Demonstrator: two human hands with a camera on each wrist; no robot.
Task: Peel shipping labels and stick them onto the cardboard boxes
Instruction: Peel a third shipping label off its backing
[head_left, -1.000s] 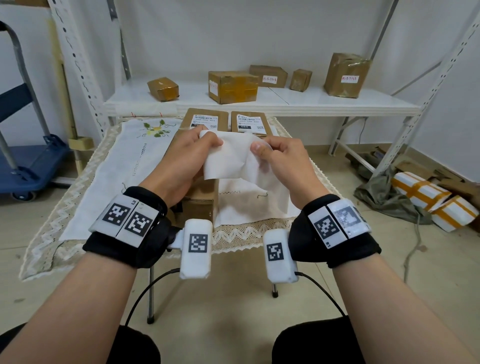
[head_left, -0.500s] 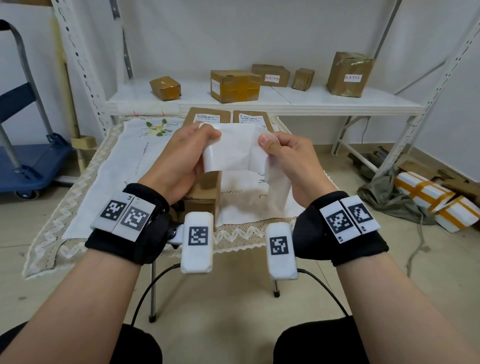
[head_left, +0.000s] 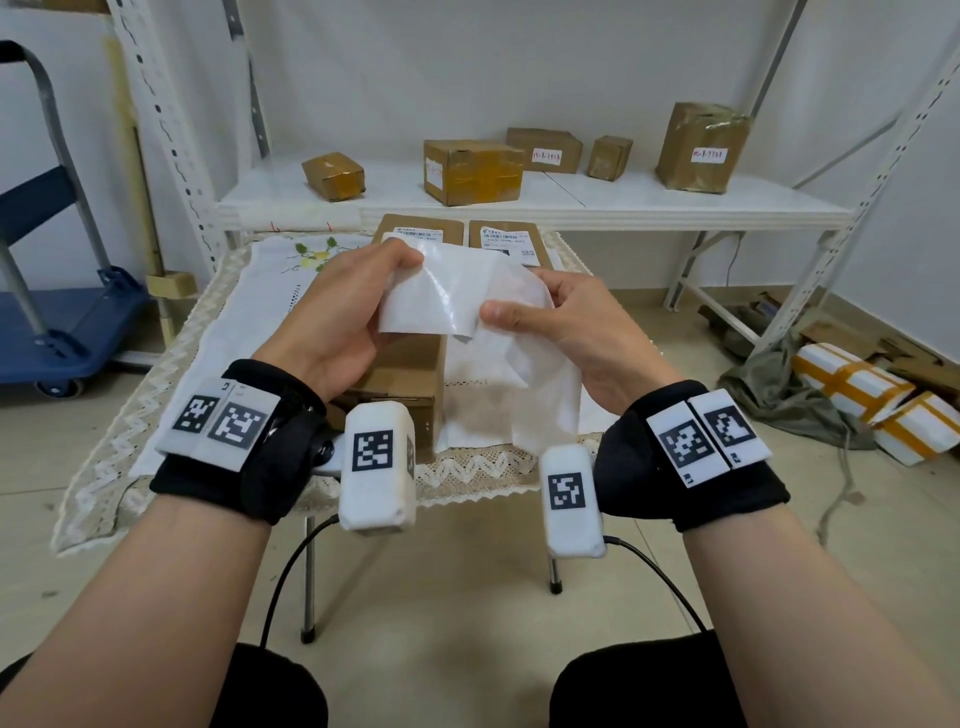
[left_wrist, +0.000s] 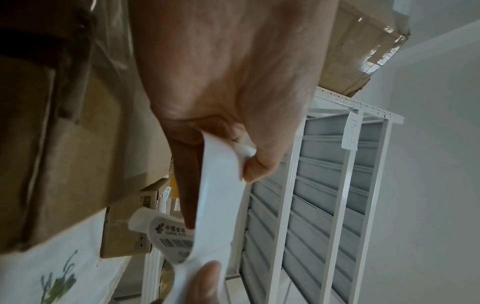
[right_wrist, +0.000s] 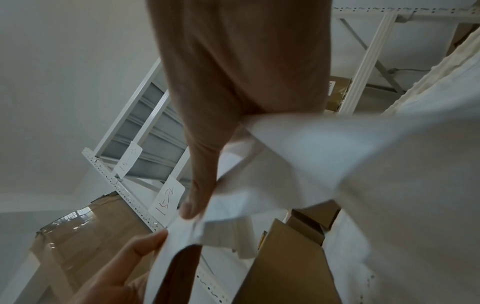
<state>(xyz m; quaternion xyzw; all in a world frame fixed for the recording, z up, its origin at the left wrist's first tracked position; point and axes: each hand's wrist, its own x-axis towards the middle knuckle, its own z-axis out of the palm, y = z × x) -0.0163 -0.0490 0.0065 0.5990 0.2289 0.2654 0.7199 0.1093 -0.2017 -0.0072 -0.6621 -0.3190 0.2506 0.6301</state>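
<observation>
Risk: label (head_left: 434, 296), pinched in left hand (head_left: 332, 317) above the box (head_left: 400, 384) while right hand (head_left: 566, 322) grips the backing (head_left: 524, 395), may fold; exposed adhesive would stick to itself or fingers.

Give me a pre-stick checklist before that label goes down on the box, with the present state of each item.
1. Label gripped by left hand: ok, pinched at its top edge.
2. Backing sheet fully off the label: not ok, right hand pinches it where the two meet.
3. Printed face readable: ok, barcode shows in the left wrist view.
4. Label free of creases: cannot tell, it curls.
5. Target cardboard box top bare: cannot tell, hands and label cover it.
6. Two far labelled boxes out of the way: ok.
</observation>
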